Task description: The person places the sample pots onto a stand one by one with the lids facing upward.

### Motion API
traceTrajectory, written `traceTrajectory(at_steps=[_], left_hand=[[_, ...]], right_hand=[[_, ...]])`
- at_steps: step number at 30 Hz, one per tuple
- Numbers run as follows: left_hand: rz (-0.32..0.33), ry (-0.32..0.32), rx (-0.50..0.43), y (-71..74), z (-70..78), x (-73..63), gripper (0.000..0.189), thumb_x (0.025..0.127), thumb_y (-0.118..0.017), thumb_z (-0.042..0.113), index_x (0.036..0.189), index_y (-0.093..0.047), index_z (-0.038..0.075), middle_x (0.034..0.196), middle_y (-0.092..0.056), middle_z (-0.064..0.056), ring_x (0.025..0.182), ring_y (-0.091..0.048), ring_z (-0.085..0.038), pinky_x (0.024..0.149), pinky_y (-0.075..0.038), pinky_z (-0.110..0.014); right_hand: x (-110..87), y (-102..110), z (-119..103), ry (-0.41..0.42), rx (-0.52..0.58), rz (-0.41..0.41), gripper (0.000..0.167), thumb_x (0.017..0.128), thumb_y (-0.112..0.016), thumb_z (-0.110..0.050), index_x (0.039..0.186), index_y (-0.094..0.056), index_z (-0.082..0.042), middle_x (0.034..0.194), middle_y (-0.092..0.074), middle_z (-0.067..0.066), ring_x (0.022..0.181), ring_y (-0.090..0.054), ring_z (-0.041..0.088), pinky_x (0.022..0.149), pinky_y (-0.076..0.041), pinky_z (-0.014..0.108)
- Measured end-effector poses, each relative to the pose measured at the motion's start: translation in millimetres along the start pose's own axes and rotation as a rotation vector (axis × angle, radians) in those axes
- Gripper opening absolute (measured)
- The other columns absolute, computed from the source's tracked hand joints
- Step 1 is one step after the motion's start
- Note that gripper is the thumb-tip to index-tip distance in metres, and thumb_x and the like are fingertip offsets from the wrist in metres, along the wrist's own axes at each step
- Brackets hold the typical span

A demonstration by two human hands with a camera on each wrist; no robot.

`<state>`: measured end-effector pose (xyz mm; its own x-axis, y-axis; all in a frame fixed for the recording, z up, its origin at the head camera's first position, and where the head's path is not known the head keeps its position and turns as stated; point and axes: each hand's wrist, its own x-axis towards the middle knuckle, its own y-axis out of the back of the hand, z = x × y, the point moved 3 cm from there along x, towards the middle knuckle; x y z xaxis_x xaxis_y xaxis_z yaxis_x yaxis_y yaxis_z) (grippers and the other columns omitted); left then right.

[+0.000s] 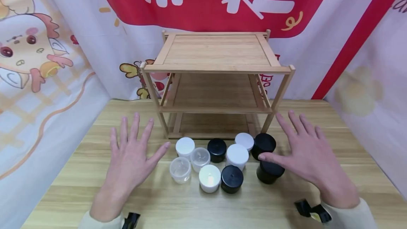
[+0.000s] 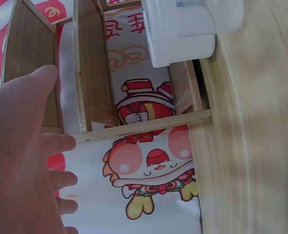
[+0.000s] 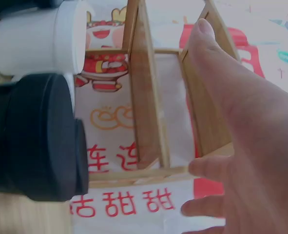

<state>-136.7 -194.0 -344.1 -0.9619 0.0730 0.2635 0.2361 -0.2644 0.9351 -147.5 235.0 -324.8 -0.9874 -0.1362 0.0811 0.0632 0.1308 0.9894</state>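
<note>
Several small round jars with lids stand grouped on the table before the shelf: white ones (image 1: 237,154), black ones (image 1: 232,178) and two clear ones (image 1: 180,169). My left hand (image 1: 130,163) spreads its fingers to the left of the group and holds nothing; its thumb points toward the jars. On the other side my right hand (image 1: 310,156) is likewise spread and holds nothing. Its thumb lies over the two rightmost black jars, a rear one (image 1: 264,144) and a front one (image 1: 269,173); whether it touches them I cannot tell. The right wrist view shows a black jar (image 3: 31,139) close up.
Behind the jars stands a three-tier wooden shelf (image 1: 219,69) with bare boards. The wood-grain table (image 1: 152,200) runs to printed cloth walls (image 1: 133,38) at the back and both sides. Black straps (image 1: 313,212) sit at the wrists.
</note>
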Motion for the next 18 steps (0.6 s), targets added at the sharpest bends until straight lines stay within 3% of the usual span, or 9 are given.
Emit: traceTrajectory(at_steps=[6,11,16,18], left_hand=[[0.019,-0.022,-0.051,-6.1,0.1,-0.6,0.09,0.104,-0.051,0.07,0.171,-0.029,0.014,0.181,-0.007,-0.021,0.166,-0.008,-0.051,0.132,-0.004,-0.072],[0.067,-0.054,-0.125,-11.9,2.1,-2.6,0.084,0.106,-0.058,0.061,0.168,-0.034,0.01,0.177,-0.023,-0.024,0.16,-0.026,-0.051,0.126,-0.022,-0.076],[0.104,-0.091,-0.207,-18.6,3.7,-4.5,0.073,0.106,-0.064,0.05,0.161,-0.044,0.007,0.171,-0.036,-0.024,0.154,-0.037,-0.051,0.122,-0.029,-0.078],[0.101,-0.1,-0.223,-21.2,4.1,-5.3,0.07,0.106,-0.064,0.048,0.16,-0.046,0.007,0.17,-0.038,-0.024,0.153,-0.039,-0.052,0.122,-0.03,-0.078]], right_hand=[[14.9,-8.1,14.4,0.001,0.128,0.006,0.125,0.083,-0.065,-0.088,0.175,-0.013,-0.022,0.178,-0.019,0.025,0.157,-0.027,0.057,0.116,-0.03,0.084],[29.0,-19.4,25.4,0.004,0.32,0.046,0.107,0.095,-0.068,-0.07,0.174,-0.018,-0.018,0.176,-0.027,0.024,0.155,-0.034,0.053,0.112,-0.037,0.082],[43.8,-35.2,34.4,0.085,0.627,0.149,0.077,0.106,-0.069,-0.04,0.168,-0.034,-0.008,0.166,-0.045,0.025,0.145,-0.052,0.049,0.113,-0.048,0.067],[48.6,-41.7,38.1,0.089,0.722,0.172,0.069,0.108,-0.068,-0.033,0.165,-0.039,-0.007,0.161,-0.052,0.023,0.142,-0.056,0.045,0.114,-0.055,0.05]])
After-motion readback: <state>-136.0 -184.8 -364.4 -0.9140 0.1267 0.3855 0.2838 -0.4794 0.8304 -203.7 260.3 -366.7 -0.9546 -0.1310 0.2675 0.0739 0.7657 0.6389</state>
